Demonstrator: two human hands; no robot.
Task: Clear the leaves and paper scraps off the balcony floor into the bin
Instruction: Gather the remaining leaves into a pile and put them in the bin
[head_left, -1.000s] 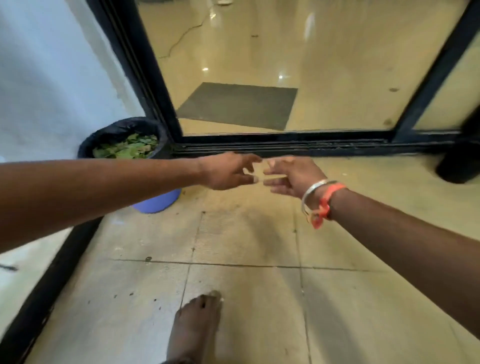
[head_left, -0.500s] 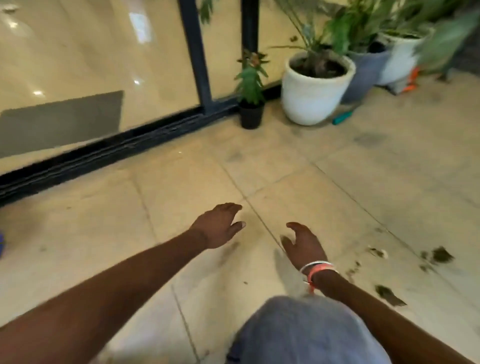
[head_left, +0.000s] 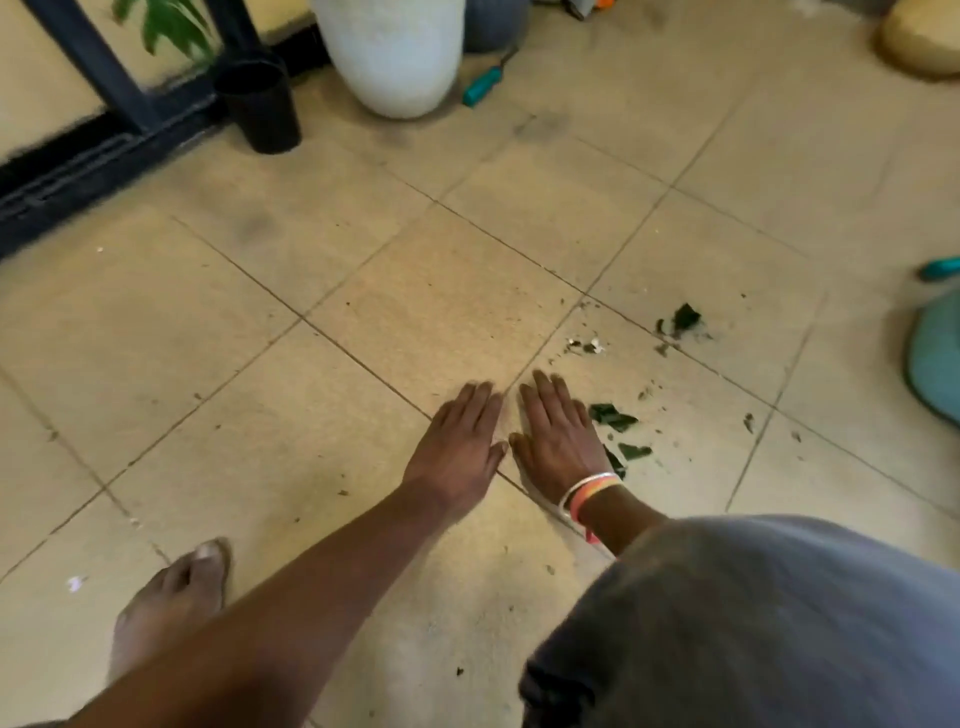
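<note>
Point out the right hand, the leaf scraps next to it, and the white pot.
right hand (head_left: 558, 439), head view, on the back of the hand.
leaf scraps (head_left: 613, 417), head view, on the dark green piece nearest the fingers.
white pot (head_left: 395, 52), head view, on its front wall.

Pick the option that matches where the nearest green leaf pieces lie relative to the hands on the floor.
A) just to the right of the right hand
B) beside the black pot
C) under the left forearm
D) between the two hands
A: the dark green leaf pieces lie on the tile just right of the right hand, away from the left hand.
</note>
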